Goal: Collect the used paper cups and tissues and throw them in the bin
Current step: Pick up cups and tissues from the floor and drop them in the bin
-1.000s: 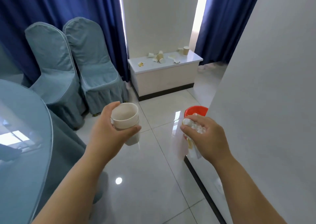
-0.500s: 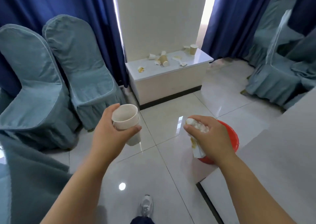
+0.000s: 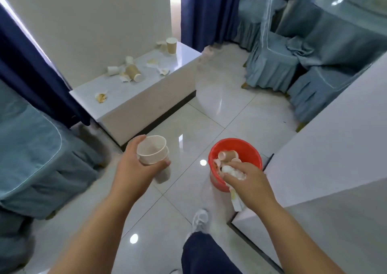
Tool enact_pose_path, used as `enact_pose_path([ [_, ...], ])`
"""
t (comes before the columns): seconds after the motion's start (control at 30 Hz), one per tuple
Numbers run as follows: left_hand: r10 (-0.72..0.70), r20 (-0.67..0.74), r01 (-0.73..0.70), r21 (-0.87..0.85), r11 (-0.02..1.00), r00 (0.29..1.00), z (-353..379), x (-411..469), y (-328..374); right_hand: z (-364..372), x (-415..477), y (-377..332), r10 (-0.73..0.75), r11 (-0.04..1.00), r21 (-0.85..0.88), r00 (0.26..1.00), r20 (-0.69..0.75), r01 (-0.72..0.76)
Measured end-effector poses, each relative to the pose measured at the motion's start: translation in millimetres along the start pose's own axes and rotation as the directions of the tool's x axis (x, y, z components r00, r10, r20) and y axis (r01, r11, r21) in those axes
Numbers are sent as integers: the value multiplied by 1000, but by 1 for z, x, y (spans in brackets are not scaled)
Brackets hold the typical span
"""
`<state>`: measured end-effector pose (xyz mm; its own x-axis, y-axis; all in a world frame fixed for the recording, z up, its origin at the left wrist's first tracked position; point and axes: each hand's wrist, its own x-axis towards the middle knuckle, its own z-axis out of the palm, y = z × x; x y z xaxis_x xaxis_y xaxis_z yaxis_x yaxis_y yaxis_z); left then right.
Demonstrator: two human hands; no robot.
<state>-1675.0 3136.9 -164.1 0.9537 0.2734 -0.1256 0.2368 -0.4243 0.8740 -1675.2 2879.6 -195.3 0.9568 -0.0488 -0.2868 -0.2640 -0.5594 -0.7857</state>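
Nearest: a white shoe (image 3: 200, 220) on the glossy tile floor (image 3: 219, 114). Left hand (image 3: 136, 169) grasps a stack of white paper cups (image 3: 154, 152), fingers wrapped round the wall, mouth up, left of the bin. Right hand (image 3: 249, 179) clenches crumpled tissues (image 3: 227, 169) over the near rim of the red bin (image 3: 251, 154), a stained strip hanging below the palm. Crushed cups (image 3: 228, 155) lie inside. Beyond, a low white cabinet (image 3: 146, 104) carries a toppled brown cup (image 3: 134, 72), an upright cup (image 3: 171, 45) and scraps. Blue-covered chairs (image 3: 270, 64) far right.
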Motion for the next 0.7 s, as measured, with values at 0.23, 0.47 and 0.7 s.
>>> enact_pose_path([
  [0.23, -18, 149, 4, 94, 996, 989, 78, 127, 7, -14, 119, 36, 208, 972, 118, 977, -40, -203],
  [0.47, -69, 343, -9, 220, 975, 937, 163, 231, 2, -24, 214, 70, 472, 872, 192, 878, -84, -451],
  [0.7, -214, 508, 59, 303, 951, 835, 261, 298, -37, -9, 267, 117, 666, 734, 283, 736, -122, -617],
])
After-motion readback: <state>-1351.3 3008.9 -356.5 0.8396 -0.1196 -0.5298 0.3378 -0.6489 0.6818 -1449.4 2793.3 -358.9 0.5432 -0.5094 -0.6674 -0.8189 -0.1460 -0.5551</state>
